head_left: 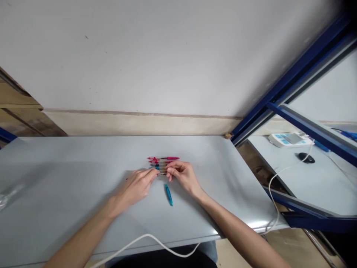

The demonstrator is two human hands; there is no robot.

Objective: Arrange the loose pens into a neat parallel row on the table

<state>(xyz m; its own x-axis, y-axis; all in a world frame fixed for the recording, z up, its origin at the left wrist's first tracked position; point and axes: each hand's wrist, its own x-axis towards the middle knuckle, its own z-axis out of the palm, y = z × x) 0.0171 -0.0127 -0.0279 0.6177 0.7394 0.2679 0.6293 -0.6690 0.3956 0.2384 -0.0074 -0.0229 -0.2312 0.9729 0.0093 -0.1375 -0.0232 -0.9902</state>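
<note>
Several slim pen parts lie in a stack of rows at the middle of the grey table, the topmost being a pink pen. My left hand is closed at the left of the rows, its fingertips pinching one end of a thin pen piece. From the right, my right hand pinches the other end of that piece. Just below my hands a teal pen barrel lies on the table by itself. A small red bit shows beside my left hand. My fingers partly hide the lower rows.
A white cable loops over the front edge of the grey table. At the far left lies a clear plastic item. Beyond the blue metal frame at right are a white device and a black mouse.
</note>
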